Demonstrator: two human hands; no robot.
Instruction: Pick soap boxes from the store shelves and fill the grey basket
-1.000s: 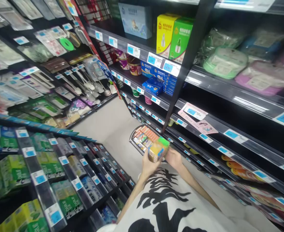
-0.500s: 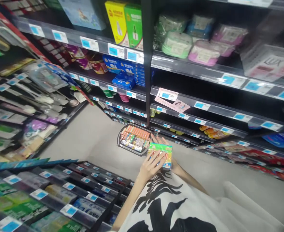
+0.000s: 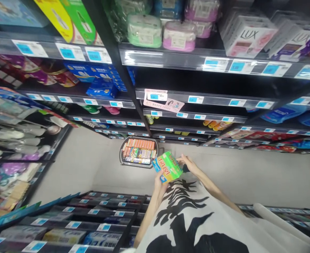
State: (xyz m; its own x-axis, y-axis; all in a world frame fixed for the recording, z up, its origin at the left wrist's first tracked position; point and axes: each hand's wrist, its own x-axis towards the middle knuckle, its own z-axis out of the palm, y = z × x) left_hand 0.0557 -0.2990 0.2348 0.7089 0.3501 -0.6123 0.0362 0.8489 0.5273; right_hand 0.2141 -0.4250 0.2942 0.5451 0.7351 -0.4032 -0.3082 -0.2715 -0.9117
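Note:
I hold a small green and yellow packet (image 3: 167,166) with red lettering in front of my body. My left hand (image 3: 159,181) grips its lower left corner from below, fingers closed on it. My right hand (image 3: 188,163) touches its right edge, fingers curled around that side. Just beyond the packet, a dark wire basket (image 3: 122,162) sits on the floor, filled with rows of orange and mixed small packs. My white shirt with a black print (image 3: 189,221) fills the lower middle.
Dark shelving (image 3: 168,58) with blue price tags faces me, stocked with LUX boxes (image 3: 247,37), green and pink tubs (image 3: 144,30) and blue boxes (image 3: 102,88). Hanging utensils (image 3: 14,137) fill the left rack. A low shelf (image 3: 91,218) stands at my left. The pale floor (image 3: 250,175) runs between.
The view has swung right and tilted, bringing the LUX boxes into sight. The packet has turned in my hands, its green face now tilted up and left; my right hand moved from behind it to its right edge.

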